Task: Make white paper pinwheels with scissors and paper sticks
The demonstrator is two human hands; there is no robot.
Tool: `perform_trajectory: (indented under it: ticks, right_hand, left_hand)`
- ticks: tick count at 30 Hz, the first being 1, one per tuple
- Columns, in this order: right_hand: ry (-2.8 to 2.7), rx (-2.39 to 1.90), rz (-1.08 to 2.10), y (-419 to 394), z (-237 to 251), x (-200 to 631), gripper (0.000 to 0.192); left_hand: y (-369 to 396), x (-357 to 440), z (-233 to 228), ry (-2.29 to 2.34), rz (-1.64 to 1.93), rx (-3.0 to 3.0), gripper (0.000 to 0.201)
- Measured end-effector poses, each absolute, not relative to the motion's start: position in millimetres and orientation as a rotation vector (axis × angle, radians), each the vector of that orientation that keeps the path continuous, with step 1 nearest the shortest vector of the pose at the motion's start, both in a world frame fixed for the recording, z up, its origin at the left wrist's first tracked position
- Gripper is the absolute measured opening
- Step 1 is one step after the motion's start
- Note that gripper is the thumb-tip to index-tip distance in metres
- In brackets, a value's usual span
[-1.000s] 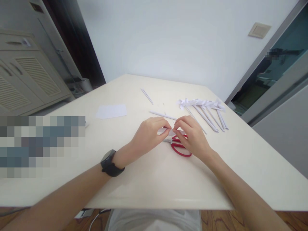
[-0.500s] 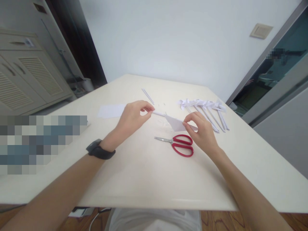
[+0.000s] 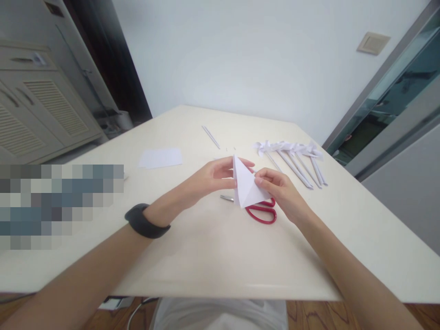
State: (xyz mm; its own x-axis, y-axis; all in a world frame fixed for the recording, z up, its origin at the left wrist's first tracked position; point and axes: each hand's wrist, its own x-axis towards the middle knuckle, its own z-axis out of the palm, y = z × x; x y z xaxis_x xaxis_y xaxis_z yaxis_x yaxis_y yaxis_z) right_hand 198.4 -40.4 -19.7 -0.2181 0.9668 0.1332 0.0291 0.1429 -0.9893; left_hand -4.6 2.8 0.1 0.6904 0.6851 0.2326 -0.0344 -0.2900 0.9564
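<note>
Both hands pinch folded paper (image 3: pixel 245 188) above scissors (image 3: pixel 259 211): left hand (image 3: pixel 215 178) on left edge, right hand (image 3: pixel 280 192) on right corner; align edges before creasing, keep grip light

1. The folded triangle (image 3: pixel 245 188) between the hands is showing as thin, matt white paper with crisp creases.
2. The scissors (image 3: pixel 259 211) just beneath it are showing glossy red plastic handles and dull metal blades.
3. The surface (image 3: pixel 213 256) is looking smooth and cream, giving off a soft sheen near its front edge.
4. The rolled sticks (image 3: pixel 297 160) at far right are looking like matt white paper.
5. The wristband (image 3: pixel 146 221) is appearing as matt black rubber.
6. The floor (image 3: pixel 309 314) is showing varnished wood grain.
</note>
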Motion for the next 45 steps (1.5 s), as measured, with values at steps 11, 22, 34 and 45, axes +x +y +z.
perform_trajectory:
  ticks: [11,22,34,45]
  right_hand:
    - [-1.546,-1.057,1.32,-45,-18,195,0.031]
    - [-1.549,-1.09,1.342,-47,-15,198,0.031]
    - [-1.448,-1.014,1.38,-47,-17,199,0.022]
    - [-1.312,-0.88,1.497,-45,-18,203,0.018]
  left_hand:
    - [1,2,-11,0.848,0.797,1.564,0.035]
    - [1,1,-13,0.864,0.758,1.594,0.039]
    - [0,-1,-8,0.66,0.736,1.611,0.048]
    - [-4,-1,3,0.507,0.776,1.415,0.031]
